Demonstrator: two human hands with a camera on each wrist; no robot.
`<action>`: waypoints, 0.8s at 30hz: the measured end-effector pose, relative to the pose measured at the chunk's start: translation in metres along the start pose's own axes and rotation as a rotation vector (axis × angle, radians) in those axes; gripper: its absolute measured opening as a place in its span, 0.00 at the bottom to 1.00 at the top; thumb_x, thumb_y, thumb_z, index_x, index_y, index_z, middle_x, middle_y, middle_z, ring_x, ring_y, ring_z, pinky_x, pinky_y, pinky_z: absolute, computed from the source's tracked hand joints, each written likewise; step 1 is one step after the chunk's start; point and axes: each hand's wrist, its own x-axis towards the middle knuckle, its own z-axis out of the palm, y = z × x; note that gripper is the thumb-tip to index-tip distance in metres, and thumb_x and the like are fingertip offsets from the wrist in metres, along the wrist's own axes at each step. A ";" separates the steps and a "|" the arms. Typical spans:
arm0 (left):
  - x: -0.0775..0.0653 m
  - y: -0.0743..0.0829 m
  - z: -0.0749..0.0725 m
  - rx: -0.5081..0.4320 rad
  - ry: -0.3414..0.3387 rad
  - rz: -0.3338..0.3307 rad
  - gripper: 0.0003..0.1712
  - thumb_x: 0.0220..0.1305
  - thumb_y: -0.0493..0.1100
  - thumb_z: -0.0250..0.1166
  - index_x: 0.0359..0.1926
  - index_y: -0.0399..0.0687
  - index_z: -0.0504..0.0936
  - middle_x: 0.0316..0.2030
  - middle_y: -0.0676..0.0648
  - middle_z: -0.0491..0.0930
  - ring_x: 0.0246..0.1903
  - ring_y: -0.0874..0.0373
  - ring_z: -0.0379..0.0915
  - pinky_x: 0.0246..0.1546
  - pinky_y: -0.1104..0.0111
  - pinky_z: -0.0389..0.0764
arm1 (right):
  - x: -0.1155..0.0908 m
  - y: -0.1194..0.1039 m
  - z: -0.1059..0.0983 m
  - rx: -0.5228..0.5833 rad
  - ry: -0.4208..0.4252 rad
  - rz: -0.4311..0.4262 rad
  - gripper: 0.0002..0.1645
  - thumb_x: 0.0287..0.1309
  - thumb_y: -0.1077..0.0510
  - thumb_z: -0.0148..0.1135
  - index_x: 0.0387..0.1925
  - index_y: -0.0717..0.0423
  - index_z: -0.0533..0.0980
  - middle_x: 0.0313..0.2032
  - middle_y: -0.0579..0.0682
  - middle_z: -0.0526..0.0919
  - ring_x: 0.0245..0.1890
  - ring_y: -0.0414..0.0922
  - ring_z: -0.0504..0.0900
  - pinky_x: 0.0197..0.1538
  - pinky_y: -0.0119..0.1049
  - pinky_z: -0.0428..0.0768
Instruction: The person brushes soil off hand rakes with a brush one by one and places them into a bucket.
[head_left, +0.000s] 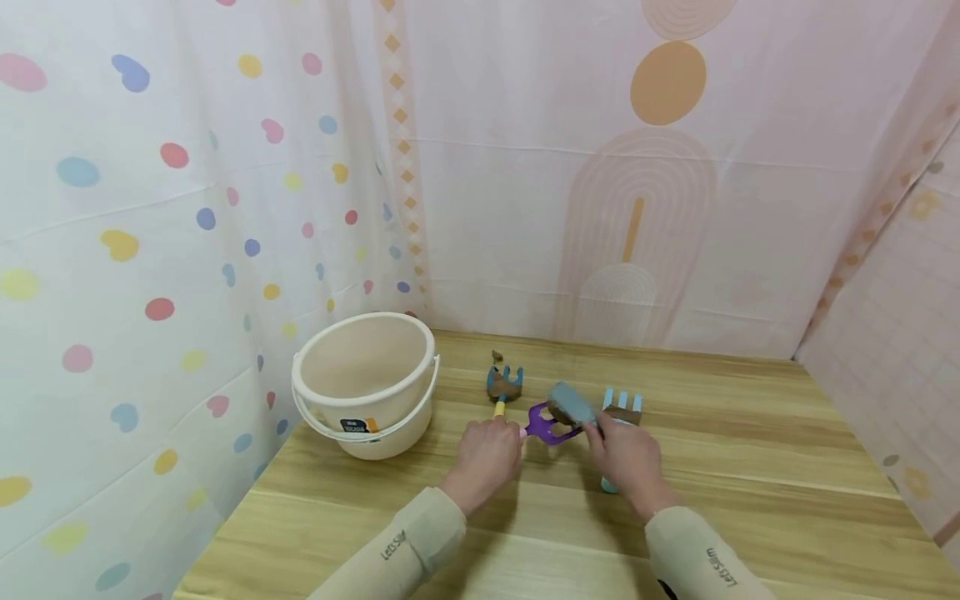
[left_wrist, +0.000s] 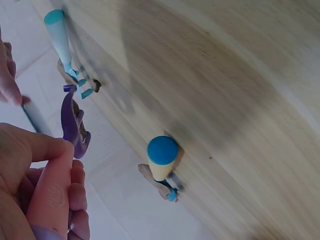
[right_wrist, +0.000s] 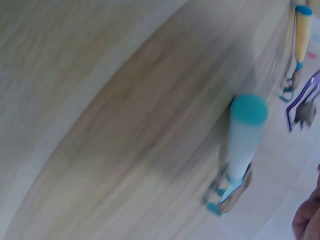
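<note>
In the head view my left hand (head_left: 487, 458) grips the pink handle (left_wrist: 52, 200) of a small purple hand rake (head_left: 542, 423), held above the table with brown, mud-like matter on its tines. My right hand (head_left: 628, 460) pinches a flat grey-blue piece (head_left: 572, 402) at the rake's tines; its exact kind I cannot tell. From the left wrist only the thin edge of that piece shows. Left of the purple rake lies a blue rake (head_left: 504, 383) with a yellow handle, and to the right a light-blue rake (head_left: 621, 403), both with brown matter on them.
A white bucket (head_left: 382, 446) with its handle hanging down in front stands at the table's left. A small brown crumb (head_left: 497, 356) lies near the back. Patterned curtains (head_left: 487, 208) hang behind and beside the wooden table (head_left: 750, 467).
</note>
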 end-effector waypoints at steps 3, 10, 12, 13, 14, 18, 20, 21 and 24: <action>0.000 0.002 -0.004 -0.001 -0.014 0.009 0.13 0.60 0.49 0.68 0.23 0.49 0.79 0.20 0.51 0.73 0.19 0.58 0.71 0.20 0.65 0.69 | -0.001 -0.010 0.006 -0.013 0.011 -0.109 0.14 0.65 0.52 0.63 0.44 0.58 0.80 0.22 0.54 0.82 0.17 0.51 0.80 0.16 0.44 0.74; -0.002 0.004 -0.005 0.045 0.007 0.006 0.10 0.58 0.46 0.70 0.23 0.49 0.81 0.20 0.51 0.74 0.19 0.58 0.71 0.21 0.65 0.69 | -0.003 -0.012 0.007 -0.099 -0.038 0.002 0.10 0.64 0.52 0.64 0.36 0.56 0.78 0.21 0.54 0.81 0.18 0.53 0.80 0.17 0.47 0.73; -0.002 0.004 -0.004 0.049 0.022 0.002 0.09 0.57 0.45 0.70 0.23 0.49 0.81 0.20 0.50 0.75 0.19 0.58 0.70 0.21 0.65 0.69 | -0.003 -0.008 0.006 -0.118 -0.040 0.012 0.11 0.64 0.52 0.64 0.37 0.56 0.78 0.20 0.55 0.81 0.17 0.52 0.80 0.16 0.46 0.73; -0.002 0.004 -0.003 0.049 0.027 0.004 0.09 0.56 0.44 0.70 0.23 0.49 0.81 0.20 0.50 0.75 0.20 0.58 0.71 0.21 0.65 0.69 | -0.002 -0.007 0.006 -0.119 -0.040 0.013 0.11 0.65 0.52 0.63 0.38 0.57 0.78 0.19 0.55 0.81 0.16 0.51 0.79 0.15 0.45 0.73; -0.003 0.003 -0.003 0.048 0.031 0.004 0.08 0.56 0.43 0.70 0.23 0.49 0.81 0.21 0.50 0.75 0.20 0.57 0.71 0.22 0.65 0.70 | -0.003 -0.005 0.005 -0.119 -0.045 0.015 0.12 0.65 0.52 0.63 0.38 0.58 0.78 0.19 0.54 0.80 0.15 0.50 0.79 0.15 0.44 0.72; -0.003 0.000 -0.002 0.053 0.020 -0.012 0.07 0.56 0.42 0.70 0.25 0.48 0.82 0.21 0.49 0.76 0.21 0.57 0.72 0.23 0.64 0.71 | -0.003 0.003 0.002 -0.116 -0.077 0.067 0.13 0.67 0.53 0.61 0.39 0.61 0.78 0.17 0.53 0.78 0.13 0.47 0.75 0.14 0.42 0.71; -0.003 -0.001 -0.003 0.050 0.015 -0.027 0.07 0.56 0.42 0.70 0.25 0.48 0.82 0.21 0.49 0.76 0.20 0.56 0.72 0.24 0.63 0.71 | -0.003 0.006 0.000 -0.109 -0.103 0.105 0.14 0.68 0.53 0.60 0.40 0.62 0.78 0.17 0.52 0.77 0.13 0.46 0.73 0.14 0.41 0.70; -0.002 -0.002 -0.003 0.050 0.014 -0.032 0.06 0.56 0.42 0.69 0.25 0.48 0.82 0.21 0.49 0.75 0.20 0.56 0.72 0.23 0.63 0.71 | -0.003 0.007 -0.002 -0.101 -0.112 0.120 0.14 0.68 0.52 0.59 0.41 0.62 0.79 0.17 0.52 0.77 0.13 0.46 0.73 0.14 0.41 0.71; -0.002 -0.004 -0.005 0.041 0.006 -0.034 0.04 0.55 0.40 0.69 0.26 0.48 0.82 0.21 0.49 0.75 0.20 0.57 0.71 0.24 0.63 0.71 | -0.002 0.005 -0.002 -0.062 -0.117 0.118 0.17 0.69 0.51 0.58 0.47 0.61 0.79 0.22 0.53 0.81 0.17 0.48 0.78 0.17 0.43 0.73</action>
